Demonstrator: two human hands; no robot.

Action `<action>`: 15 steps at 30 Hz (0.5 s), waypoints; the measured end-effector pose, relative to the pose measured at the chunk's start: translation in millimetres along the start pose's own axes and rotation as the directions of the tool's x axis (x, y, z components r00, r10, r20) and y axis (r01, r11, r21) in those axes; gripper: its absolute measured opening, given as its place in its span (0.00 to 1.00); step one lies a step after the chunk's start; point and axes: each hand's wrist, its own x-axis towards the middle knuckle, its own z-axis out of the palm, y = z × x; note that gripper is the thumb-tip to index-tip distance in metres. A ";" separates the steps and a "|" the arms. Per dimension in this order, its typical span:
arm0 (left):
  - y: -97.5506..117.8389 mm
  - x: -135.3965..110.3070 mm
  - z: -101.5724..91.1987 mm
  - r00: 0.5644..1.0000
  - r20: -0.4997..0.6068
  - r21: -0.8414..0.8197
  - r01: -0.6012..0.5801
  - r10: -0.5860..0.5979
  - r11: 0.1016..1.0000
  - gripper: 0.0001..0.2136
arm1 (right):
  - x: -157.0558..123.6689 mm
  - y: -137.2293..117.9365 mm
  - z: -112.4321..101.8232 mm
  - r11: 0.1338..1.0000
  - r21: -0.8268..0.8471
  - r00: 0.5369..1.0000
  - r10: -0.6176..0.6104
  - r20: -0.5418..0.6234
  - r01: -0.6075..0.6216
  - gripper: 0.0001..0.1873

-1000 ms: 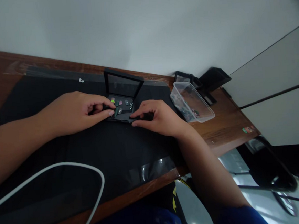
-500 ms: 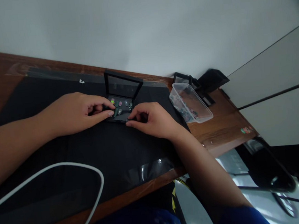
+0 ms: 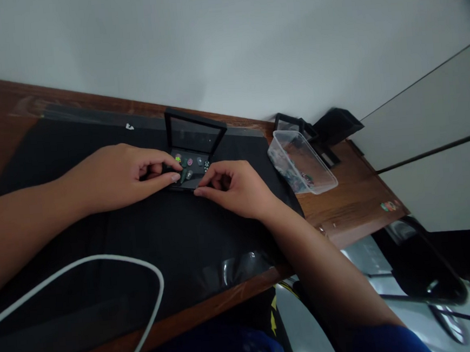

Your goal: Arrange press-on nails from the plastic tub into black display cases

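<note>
A small black display case point(image 3: 186, 187) lies on the black mat, its windowed lid point(image 3: 193, 136) tilted up at the back. Several small charms sit inside, among them a pink one point(image 3: 190, 162), a yellow-green one point(image 3: 178, 159) and a dark green one point(image 3: 183, 175). My left hand point(image 3: 137, 170) grips the case's left side between thumb and index finger. At the front right corner, the thumb and index finger of my right hand point(image 3: 236, 187) are pinched together low over the case; whatever is between them is too small to make out.
A clear plastic tub point(image 3: 314, 178) with small colourful bits stands on the wooden desk at the right, black boxes point(image 3: 337, 127) behind it. A white cable point(image 3: 155, 269) loops across the mat point(image 3: 175, 240) at the front left. A small white piece point(image 3: 129, 127) lies near the back edge.
My right hand's fingertips have shifted slightly left along the case's front edge. My left hand stays at the case's left side, and the lid remains raised.
</note>
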 end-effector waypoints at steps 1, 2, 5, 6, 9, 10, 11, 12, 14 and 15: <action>0.0 -0.1 0.1 1.000 -0.002 -0.002 -0.001 0.001 1.000 0.26 | 0.5 -0.2 0.6 1.000 -0.001 1.000 0.009 -0.013 -0.009 0.08; 0.2 -0.4 0.1 1.000 -0.005 -0.002 -0.003 0.003 1.000 0.26 | 1.1 -0.6 1.3 1.000 -0.008 0.999 0.023 -0.028 -0.023 0.08; 1.6 -1.3 -0.3 1.000 -0.017 0.020 -0.016 0.017 1.000 0.28 | 2.7 -2.2 3.7 0.996 -0.053 0.995 0.071 -0.065 -0.075 0.09; 2.3 -1.5 -0.5 1.000 -0.016 0.029 -0.016 0.017 0.999 0.29 | 3.0 -2.6 4.2 0.994 -0.069 0.994 0.083 -0.071 -0.088 0.09; 3.9 -1.5 -1.4 1.000 -0.006 0.031 0.001 -0.001 1.000 0.29 | 3.3 -1.9 1.8 0.997 -0.040 0.994 0.064 -0.090 -0.067 0.10; 4.2 -1.2 -1.7 1.000 -0.005 0.027 0.005 -0.005 1.000 0.28 | 3.1 -0.9 -0.7 0.999 -0.003 0.995 0.041 -0.092 -0.041 0.09; 4.4 -1.0 -1.9 1.000 -0.007 0.022 0.004 -0.004 1.000 0.27 | 2.8 0.6 -3.8 0.999 0.037 0.996 0.014 -0.092 -0.010 0.09; 4.3 -0.7 -2.0 1.000 -0.007 0.018 0.000 0.000 1.000 0.27 | 2.4 2.5 -7.3 0.997 0.070 0.996 -0.014 -0.090 0.021 0.09; 3.9 -0.2 -2.2 1.000 -0.005 0.013 -0.007 0.007 1.000 0.26 | 1.3 7.2 -14.2 0.994 0.085 0.996 -0.062 -0.069 0.067 0.10; 3.7 -0.1 -2.2 1.000 -0.002 0.013 -0.007 0.007 1.000 0.26 | 0.8 9.8 -16.8 0.994 0.071 0.996 -0.079 -0.047 0.082 0.11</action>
